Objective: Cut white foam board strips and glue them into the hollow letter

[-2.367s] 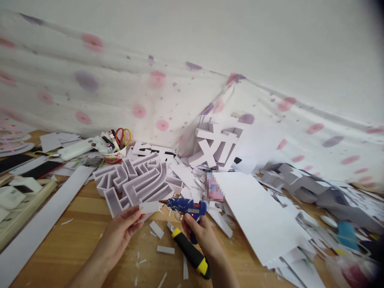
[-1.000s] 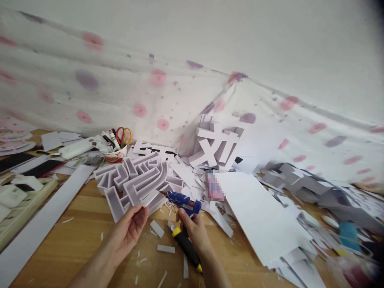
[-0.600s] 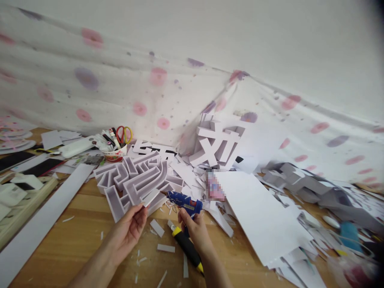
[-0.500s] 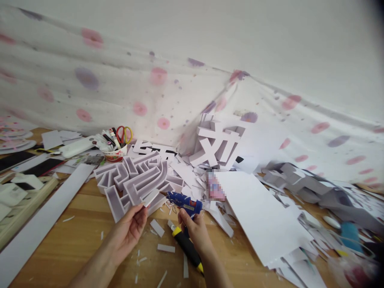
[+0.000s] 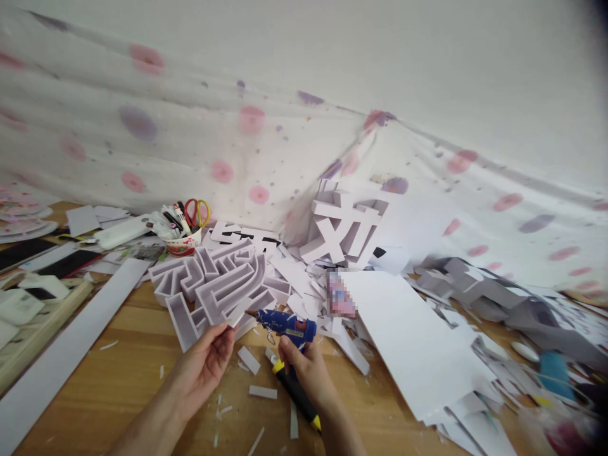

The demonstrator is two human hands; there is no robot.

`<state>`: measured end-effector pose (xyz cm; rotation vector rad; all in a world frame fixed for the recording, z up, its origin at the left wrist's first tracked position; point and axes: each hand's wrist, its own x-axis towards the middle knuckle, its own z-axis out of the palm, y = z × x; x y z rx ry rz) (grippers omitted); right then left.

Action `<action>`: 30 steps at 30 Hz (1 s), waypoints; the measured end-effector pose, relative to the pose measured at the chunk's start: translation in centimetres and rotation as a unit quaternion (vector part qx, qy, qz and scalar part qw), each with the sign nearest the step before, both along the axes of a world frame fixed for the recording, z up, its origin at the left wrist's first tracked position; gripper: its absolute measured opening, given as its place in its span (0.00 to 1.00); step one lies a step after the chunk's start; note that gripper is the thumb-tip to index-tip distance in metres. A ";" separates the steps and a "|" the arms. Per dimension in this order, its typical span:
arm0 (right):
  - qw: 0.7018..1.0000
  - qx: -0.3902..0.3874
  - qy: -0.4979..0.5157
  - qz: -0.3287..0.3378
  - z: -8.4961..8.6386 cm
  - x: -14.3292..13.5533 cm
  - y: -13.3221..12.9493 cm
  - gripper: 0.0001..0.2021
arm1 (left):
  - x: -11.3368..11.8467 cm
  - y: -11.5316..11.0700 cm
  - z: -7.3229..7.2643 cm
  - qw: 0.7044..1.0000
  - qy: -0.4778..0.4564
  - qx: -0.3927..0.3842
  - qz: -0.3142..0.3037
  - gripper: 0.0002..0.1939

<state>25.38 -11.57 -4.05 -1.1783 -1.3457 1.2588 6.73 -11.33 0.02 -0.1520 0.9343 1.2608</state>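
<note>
Pinched between the fingertips of my left hand (image 5: 209, 354) is a small white strip (image 5: 239, 311), held over the near edge of a hollow white letter form (image 5: 228, 285). My right hand (image 5: 304, 367) grips a blue glue gun (image 5: 287, 324), its nozzle pointing left and lying close to the strip; whether they touch is unclear. Below the gun, a yellow and black tool (image 5: 298, 396) rests on the wooden table (image 5: 190, 437), partly hidden by my right wrist. Small white offcuts (image 5: 263, 392) are scattered around it.
Behind the letter form stands a cup (image 5: 183, 244) with pens and scissors. Another white character (image 5: 349, 228) leans at the back. A large white sheet (image 5: 422, 348) and scraps cover the right side. A long white strip (image 5: 76, 354) and a power strip (image 5: 42, 316) lie left.
The glue gun in my right hand has moved left and slightly up, with its nozzle now nearer the strip's left part. My left hand has barely moved.
</note>
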 end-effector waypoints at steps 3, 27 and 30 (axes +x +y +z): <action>1.000 0.003 0.005 0.007 0.0 -0.1 -0.1 0.25 | 0.1 0.0 0.2 1.000 0.002 0.004 -0.006 0.10; 0.998 -0.040 -0.013 0.041 1.1 0.7 -1.2 0.24 | -0.2 0.1 -0.1 0.999 0.025 0.033 -0.032 0.08; 0.998 -0.028 -0.056 -0.015 0.0 3.3 -1.1 0.24 | -0.6 0.1 0.0 0.998 0.044 0.037 -0.026 0.08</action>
